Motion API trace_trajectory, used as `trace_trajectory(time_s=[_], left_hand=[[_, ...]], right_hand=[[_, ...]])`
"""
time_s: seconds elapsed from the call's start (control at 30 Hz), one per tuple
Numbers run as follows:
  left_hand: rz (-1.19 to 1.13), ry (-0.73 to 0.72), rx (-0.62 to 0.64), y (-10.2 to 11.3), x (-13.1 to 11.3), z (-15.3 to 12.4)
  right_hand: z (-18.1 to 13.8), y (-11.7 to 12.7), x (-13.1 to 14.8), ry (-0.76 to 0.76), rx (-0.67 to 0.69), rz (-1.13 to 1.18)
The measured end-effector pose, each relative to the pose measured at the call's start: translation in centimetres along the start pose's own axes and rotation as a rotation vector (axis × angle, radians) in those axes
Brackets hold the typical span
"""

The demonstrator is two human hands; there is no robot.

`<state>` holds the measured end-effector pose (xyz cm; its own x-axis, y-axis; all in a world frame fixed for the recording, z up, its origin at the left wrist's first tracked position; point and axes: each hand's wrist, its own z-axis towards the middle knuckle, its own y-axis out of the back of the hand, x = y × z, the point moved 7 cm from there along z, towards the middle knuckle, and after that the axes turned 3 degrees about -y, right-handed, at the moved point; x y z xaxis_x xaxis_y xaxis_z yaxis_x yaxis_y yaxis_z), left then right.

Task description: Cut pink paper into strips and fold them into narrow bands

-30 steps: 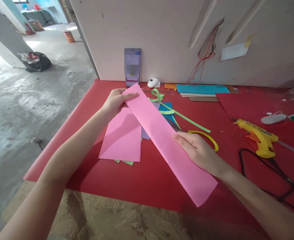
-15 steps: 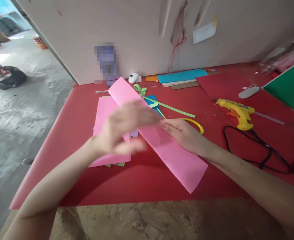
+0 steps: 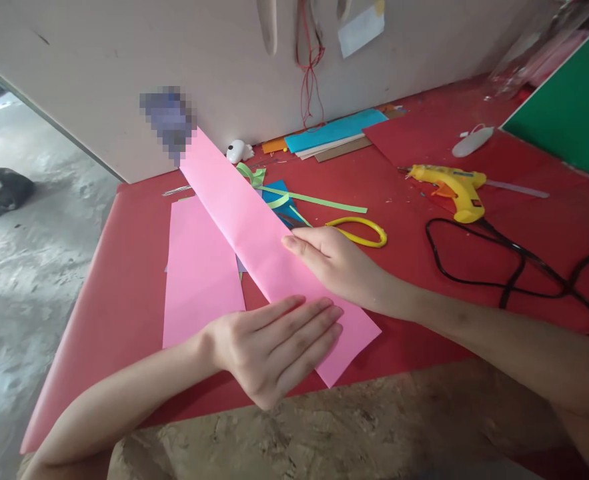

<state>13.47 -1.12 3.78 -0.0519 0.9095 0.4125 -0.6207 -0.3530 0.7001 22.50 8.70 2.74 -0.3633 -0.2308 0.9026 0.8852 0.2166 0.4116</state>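
A long folded strip of pink paper [image 3: 239, 207] slants across the view, raised off the table at its far end. My right hand [image 3: 344, 263] grips it by the right edge, thumb on top and fingers underneath. Lower down, my left hand [image 3: 279, 347] presses on the strip near its close end, fingers straight and together; its thumb is hidden. Beneath and to the left lies another pink sheet [image 3: 199, 267] over other papers. Yellow-handled scissors [image 3: 361, 232] rest beyond my right hand, their blades partly covered.
On the red tabletop [image 3: 104, 320], a yellow glue gun [image 3: 457, 190] lies right with its black cord [image 3: 509, 267] looped nearby. Green paper ribbon [image 3: 319, 201], a white earbud case-like object [image 3: 238, 151] and blue paper strips [image 3: 339, 131] lie toward the wall [image 3: 224, 60].
My left hand has slid down along the pink strip toward its close end. My right hand keeps its hold. The camera view has shifted, so the table things appear further left.
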Motion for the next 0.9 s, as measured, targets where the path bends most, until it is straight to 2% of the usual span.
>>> trace_trajectory(time_s=[0.4, 0.5, 0.57, 0.63, 0.7, 0.73, 0.77, 0.8, 0.9], left_hand=[[-0.004, -0.019, 0.057, 0.0, 0.2, 0.3], [-0.031, 0.011, 0.081, -0.1, 0.8, 0.4], [-0.031, 0.059, 0.063, 0.0, 1.8, 0.5], [-0.032, 0.175, -0.062, 0.8, 3.4, 0.5], [-0.094, 0.364, -0.254, 1.8, 5.2, -0.1], [-0.194, 0.484, -0.295, 1.7, 6.2, -0.5], [-0.339, 0.618, -0.287, 1.1, 7.0, -0.9], [-0.528, 0.770, -0.211, -0.1, 7.5, -1.3], [-1.015, 1.139, 0.046, -3.5, 6.5, -2.4]], right_hand=[[0.3, -0.2, -0.6, -0.042, 0.006, 0.046], [0.5, 0.1, -0.9, -0.065, 0.009, 0.064], [0.8, 0.8, -0.9, -0.056, -0.039, 0.066], [1.0, 2.0, -0.8, -0.032, -0.121, 0.052], [1.1, 3.3, -0.5, 0.000, -0.216, 0.013], [1.1, 3.9, -0.4, 0.022, -0.258, -0.008], [1.0, 4.3, -0.2, 0.048, -0.295, -0.024], [0.9, 4.6, 0.0, 0.077, -0.326, -0.036], [0.3, 4.8, 0.6, 0.164, -0.377, -0.056]])
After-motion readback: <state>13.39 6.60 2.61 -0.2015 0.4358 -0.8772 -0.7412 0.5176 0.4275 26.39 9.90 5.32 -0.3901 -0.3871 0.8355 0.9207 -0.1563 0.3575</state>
